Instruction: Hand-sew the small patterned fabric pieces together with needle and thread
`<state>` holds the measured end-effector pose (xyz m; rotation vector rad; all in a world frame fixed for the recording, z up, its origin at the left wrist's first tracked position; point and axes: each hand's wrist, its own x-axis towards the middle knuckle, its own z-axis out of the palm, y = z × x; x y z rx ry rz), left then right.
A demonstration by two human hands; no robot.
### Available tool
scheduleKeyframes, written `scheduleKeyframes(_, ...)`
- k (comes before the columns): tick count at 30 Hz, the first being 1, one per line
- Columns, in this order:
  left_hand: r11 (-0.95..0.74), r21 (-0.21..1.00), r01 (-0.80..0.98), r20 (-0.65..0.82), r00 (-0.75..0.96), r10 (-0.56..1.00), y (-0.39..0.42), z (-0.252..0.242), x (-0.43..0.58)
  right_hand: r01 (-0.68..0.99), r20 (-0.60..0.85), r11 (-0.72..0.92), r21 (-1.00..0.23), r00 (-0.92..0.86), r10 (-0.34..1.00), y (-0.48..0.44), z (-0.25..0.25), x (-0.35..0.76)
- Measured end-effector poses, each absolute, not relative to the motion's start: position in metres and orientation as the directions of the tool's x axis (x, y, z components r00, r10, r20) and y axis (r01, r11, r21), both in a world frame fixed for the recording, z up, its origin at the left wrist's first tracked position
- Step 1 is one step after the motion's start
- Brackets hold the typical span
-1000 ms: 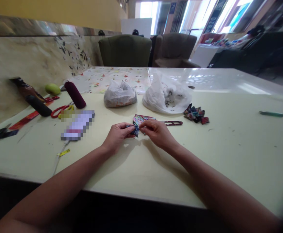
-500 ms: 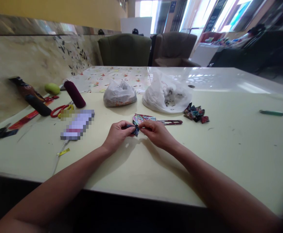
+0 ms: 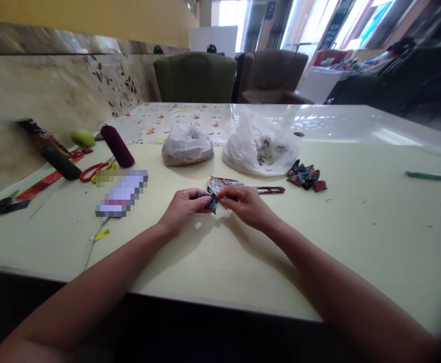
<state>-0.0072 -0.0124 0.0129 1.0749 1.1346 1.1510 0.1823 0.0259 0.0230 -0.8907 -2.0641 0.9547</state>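
Note:
My left hand [image 3: 182,207] and my right hand [image 3: 247,203] meet over the pale yellow table [image 3: 356,237], both pinching a small folded piece of patterned fabric [image 3: 213,201]. Just behind it lies a flat multicoloured fabric piece [image 3: 220,183]. A red-handled thread snip [image 3: 268,190] rests right of that piece, close to my right hand. A little heap of folded fabric pieces [image 3: 306,177] sits further right.
Two white plastic bags [image 3: 187,146] [image 3: 258,150] stand behind my hands. At the left are red scissors [image 3: 94,172], a maroon roll [image 3: 116,146], a black roll [image 3: 60,163], a green ball [image 3: 81,137] and a blurred packet [image 3: 121,192]. A green pen [image 3: 425,176] lies far right. Armchairs [image 3: 195,78] stand beyond.
Hardly anything has moved. My fingers have shifted slightly on the small fabric piece, which stays in the same spot.

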Motion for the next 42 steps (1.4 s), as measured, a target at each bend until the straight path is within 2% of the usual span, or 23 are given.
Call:
scheduleKeyframes(8,0.180,0.961,-0.209,-0.148,0.162,0.976,-0.010,0.011,-0.012,0.094,0.229,0.340,-0.936,-0.572,0.788,0.031,0.021,0.187)
scheduleKeyframes(16,0.206,0.944,-0.257,-0.148,0.227,0.962,-0.009,0.010,-0.013,0.004,0.128,0.159,-0.987,-0.573,0.810,0.032,0.023,0.188)
scheduleKeyframes(23,0.220,0.942,-0.254,-0.164,0.225,0.960,-0.008,0.006,-0.013,0.025,0.167,0.215,-0.976,-0.550,0.818,0.031,0.020,0.185)
scheduleKeyframes(27,0.192,0.947,-0.256,-0.140,0.208,0.968,-0.009,0.005,-0.010,0.094,0.201,0.298,-0.950,-0.547,0.813,0.028,0.020,0.182)
scheduleKeyframes(31,0.164,0.961,-0.223,-0.126,0.176,0.976,-0.011,0.004,-0.006,0.152,0.242,0.379,-0.913,-0.547,0.801,0.022,0.019,0.178)
scheduleKeyframes(35,0.136,0.976,-0.170,-0.113,0.135,0.984,-0.014,0.005,-0.001,0.137,0.256,0.388,-0.911,-0.550,0.795,0.018,0.017,0.173)
scheduleKeyframes(39,0.091,0.980,-0.176,-0.080,0.067,0.994,-0.012,0.007,0.000,0.108,0.156,0.246,-0.963,-0.521,0.839,0.018,0.022,0.175)
scheduleKeyframes(42,0.034,0.968,-0.248,-0.054,-0.076,0.996,-0.007,0.009,-0.005,0.110,0.019,0.087,-0.990,-0.509,0.861,0.018,0.029,0.180)
